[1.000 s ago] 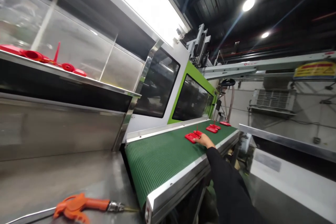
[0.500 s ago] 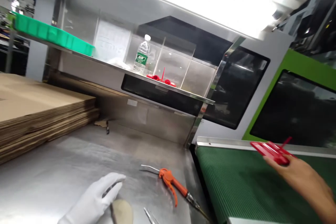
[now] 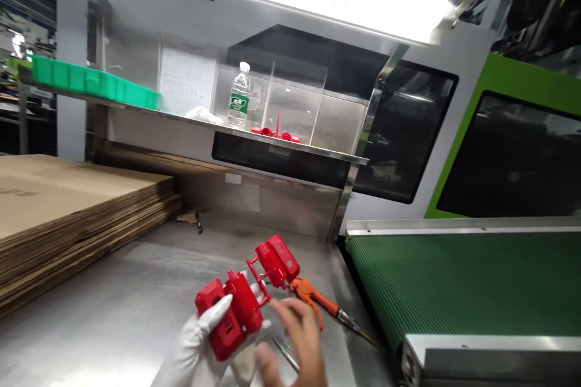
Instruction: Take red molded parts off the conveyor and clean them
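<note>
My left hand [image 3: 195, 338], in a white glove, is closed around a red plastic moulding [image 3: 245, 302] over the metal table. The moulding has several box-like and rounded housings, and a thin red runner joins those in the glove to one farther out at the upper right. My bare right hand [image 3: 295, 341] is just right of it, thumb and fingers apart and slightly blurred. Its fingertips are close to the runner; whether they touch it I cannot tell. Behind the outer housing lies an orange air blow gun [image 3: 315, 299]. A slim metal tool [image 3: 285, 354] lies partly hidden behind my right hand.
Stacked cardboard sheets [image 3: 86, 205] lie at the left. A green conveyor belt [image 3: 463, 278] with a metal frame runs along the right. The shelf [image 3: 318, 153] above carries a green tray [image 3: 95, 84], a water bottle [image 3: 239, 97] and small red parts [image 3: 276, 134].
The red moulding has come from above the conveyor to the table, passing from my right hand into my left. My right hand has moved left and its fingers have parted.
</note>
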Demonstrator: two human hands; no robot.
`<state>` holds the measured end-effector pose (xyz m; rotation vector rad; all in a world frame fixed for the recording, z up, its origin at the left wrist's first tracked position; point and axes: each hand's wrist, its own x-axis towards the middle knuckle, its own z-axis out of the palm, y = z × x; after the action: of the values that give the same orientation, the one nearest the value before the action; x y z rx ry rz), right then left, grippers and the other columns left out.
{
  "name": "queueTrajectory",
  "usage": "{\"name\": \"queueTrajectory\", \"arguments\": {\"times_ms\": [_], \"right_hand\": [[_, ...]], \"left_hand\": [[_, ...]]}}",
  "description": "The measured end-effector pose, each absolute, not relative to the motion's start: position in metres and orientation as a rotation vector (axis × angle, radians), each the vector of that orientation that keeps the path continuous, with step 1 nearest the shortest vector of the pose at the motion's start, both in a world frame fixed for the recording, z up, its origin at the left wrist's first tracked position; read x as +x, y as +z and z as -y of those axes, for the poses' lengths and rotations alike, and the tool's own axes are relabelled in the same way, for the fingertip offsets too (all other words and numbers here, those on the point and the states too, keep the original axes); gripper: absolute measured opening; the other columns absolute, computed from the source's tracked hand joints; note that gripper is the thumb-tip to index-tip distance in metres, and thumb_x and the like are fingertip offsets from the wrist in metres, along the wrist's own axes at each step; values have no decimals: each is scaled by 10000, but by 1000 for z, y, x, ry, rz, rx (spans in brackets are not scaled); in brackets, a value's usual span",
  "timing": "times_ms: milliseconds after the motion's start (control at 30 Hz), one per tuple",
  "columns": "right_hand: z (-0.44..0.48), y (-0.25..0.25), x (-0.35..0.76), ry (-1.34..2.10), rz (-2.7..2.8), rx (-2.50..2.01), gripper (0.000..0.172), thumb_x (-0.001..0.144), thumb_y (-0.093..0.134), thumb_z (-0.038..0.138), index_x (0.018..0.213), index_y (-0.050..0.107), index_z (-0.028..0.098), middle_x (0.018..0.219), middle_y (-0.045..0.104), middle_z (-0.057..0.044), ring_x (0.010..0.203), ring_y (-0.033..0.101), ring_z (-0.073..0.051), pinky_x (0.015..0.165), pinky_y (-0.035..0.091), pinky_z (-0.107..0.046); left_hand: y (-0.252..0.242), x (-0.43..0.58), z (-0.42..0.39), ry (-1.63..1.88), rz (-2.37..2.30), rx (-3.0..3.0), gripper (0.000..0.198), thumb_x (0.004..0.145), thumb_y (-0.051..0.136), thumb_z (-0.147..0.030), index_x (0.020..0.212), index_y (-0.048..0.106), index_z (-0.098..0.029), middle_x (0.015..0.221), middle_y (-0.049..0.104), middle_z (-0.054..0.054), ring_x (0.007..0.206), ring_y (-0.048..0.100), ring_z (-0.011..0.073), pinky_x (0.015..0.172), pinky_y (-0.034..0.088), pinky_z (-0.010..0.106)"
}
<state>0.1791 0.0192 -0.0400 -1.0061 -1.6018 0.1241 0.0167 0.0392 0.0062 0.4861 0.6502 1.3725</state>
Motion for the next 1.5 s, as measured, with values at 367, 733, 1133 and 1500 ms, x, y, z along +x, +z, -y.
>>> {"name": "queueTrajectory", "arguments": {"times_ms": [367, 733, 1133, 1500], "right_hand": [[-104, 3, 262, 1512, 1138, -780, 525, 906, 747, 486, 1237, 643, 92, 1033, 742, -157, 856, 718, -215, 713, 544, -291], [-87, -21, 262, 1660, 751, -855, 680, 834, 867, 314, 1418, 546, 179, 1365, 644, -150, 1052, 727, -254, 853, 622, -314], [-94, -38, 263, 1751, 434, -735, 492, 831, 853, 141, 1289, 674, 153, 1353, 649, -158, 1027, 740, -217, 844, 655, -297], [-94, -30, 253, 1674, 342, -724, 610, 700, 940, 124, 1257, 690, 128, 1276, 693, -184, 870, 760, -212, 723, 673, -297]], "left_hand": [[12, 1, -121, 886, -530, 721, 502, 957, 592, -503, 1251, 683, -106, 1201, 751, 193, 938, 745, 311, 877, 612, 536], [0, -10, -122, 835, -449, 494, 439, 973, 564, -492, 1127, 770, -136, 1011, 796, 124, 854, 764, 281, 820, 645, 447], [-10, -14, -127, 728, -236, 420, 606, 999, 463, -548, 1257, 681, -44, 1183, 724, 200, 1003, 741, 342, 826, 629, 366], [-2, -11, -123, 759, -346, 386, 545, 949, 619, -473, 1154, 713, 24, 1045, 767, 242, 888, 778, 321, 779, 652, 343]]}}
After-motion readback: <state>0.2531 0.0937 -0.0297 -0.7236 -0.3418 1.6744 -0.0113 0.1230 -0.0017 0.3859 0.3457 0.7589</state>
